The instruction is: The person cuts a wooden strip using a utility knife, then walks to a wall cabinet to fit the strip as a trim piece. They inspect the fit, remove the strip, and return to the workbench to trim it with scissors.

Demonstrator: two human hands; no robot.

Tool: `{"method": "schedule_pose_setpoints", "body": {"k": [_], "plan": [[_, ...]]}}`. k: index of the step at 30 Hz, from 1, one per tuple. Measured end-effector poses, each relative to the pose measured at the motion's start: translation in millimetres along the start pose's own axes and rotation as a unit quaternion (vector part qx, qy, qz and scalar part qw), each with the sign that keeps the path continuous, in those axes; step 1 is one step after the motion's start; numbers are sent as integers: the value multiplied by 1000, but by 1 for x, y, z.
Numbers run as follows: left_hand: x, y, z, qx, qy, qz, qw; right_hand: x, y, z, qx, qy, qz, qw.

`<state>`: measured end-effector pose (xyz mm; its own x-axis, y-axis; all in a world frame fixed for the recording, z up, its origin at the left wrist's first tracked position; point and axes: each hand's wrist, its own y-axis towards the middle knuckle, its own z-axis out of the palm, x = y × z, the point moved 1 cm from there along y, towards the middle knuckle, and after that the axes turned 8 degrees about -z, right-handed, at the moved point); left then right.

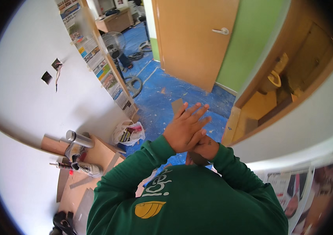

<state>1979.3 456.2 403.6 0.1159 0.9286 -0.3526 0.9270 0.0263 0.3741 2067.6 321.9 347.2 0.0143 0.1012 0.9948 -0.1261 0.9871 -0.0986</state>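
Observation:
My left hand [185,131] lies across the front of my right, its fingers stretched and spread toward the upper right. Behind it is my right hand [206,147], mostly covered, with the wrist and base of the thumb in sight. A thin, flat grey-brown strip [177,105] sticks out above my left hand. Its darker lower end appears under my right hand, which seems closed around it. The middle of the strip is hidden, and its exact kind cannot be made out.
On the left, a wooden bench [105,153] carries a steel flask [79,138], shoes [90,169] and a caulking gun [61,165]. A white plastic bag [129,133] rests on the blue floor sheet [174,88]. Ahead are a fan [113,44] and a wooden door [194,39]; a toilet [273,80] shows through the right doorway.

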Motion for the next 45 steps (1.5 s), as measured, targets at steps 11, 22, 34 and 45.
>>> {"method": "schedule_pose_setpoints", "body": {"k": [11,22,34,45], "plan": [[216,61,55,-70,-217,-406,885,36,18,-123,-24,156,8,987],[307,124,48,-258,-628,-316,663,23,184,-241,-88,145,116,979],[543,143,-37,3,-624,-334,706,46,398,-347,38,83,250,964],[657,171,-64,-158,-469,-446,746,58,539,-440,68,162,254,951]]}}
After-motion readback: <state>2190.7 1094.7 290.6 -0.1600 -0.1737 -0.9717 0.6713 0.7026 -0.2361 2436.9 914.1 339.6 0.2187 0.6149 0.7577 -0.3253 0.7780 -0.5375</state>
